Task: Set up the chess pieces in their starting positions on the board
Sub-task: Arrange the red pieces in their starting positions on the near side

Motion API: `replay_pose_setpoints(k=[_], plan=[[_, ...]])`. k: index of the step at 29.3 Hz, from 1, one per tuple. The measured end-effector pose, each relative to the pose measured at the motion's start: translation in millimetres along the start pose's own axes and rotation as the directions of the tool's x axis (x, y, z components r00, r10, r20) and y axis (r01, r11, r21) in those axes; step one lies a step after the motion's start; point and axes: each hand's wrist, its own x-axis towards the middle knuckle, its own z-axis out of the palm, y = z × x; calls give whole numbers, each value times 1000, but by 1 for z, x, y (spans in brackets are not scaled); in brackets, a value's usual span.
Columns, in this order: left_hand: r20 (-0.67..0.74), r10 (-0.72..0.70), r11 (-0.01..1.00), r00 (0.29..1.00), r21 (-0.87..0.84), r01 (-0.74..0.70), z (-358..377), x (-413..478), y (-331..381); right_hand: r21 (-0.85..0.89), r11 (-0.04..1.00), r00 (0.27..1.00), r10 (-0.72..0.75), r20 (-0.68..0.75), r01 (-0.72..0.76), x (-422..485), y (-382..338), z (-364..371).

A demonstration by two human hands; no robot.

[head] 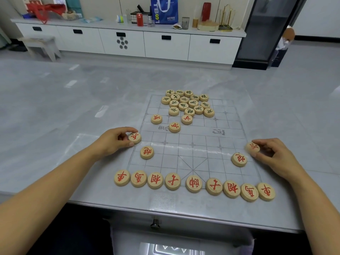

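The glossy grey table (55,107) offers little grip, so the thin clear xiangqi board (193,155) may skid if I drag a disc, knocking the red back row (194,184) off its lines; black pieces (187,103) lie heaped at the far end; my left hand (114,140) pinches a round wooden left soldier (134,137) at the board's left edge, and my right hand (270,153) pinches the right soldier (252,147) at its right edge.

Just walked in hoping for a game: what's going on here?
A person is setting up a Chinese chess board. The left hand pinches a red piece at the board's left edge; the right hand holds a second red piece at the right edge. Nine red pieces line the near edge, three more red pieces lie loose mid-board, and black pieces sit heaped at the far end.
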Motion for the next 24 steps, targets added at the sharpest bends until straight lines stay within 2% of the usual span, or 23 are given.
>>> replay_pose_setpoints(k=[9, 16, 24], plan=[[52, -29, 1000, 998, -1, 29, -3, 1, 0, 3, 1000, 1000, -6, 28, 6, -2, -3, -1], [-16, -37, 999, 999, -5, 37, 2, 1, 1, -76, 997, 1000, 6, 3, -6, 1, -1, 2], [16, -22, 1000, 1000, 1, 22, 1, -1, 3, -24, 1000, 998, -13, 60, 15, 0, 0, 0]])
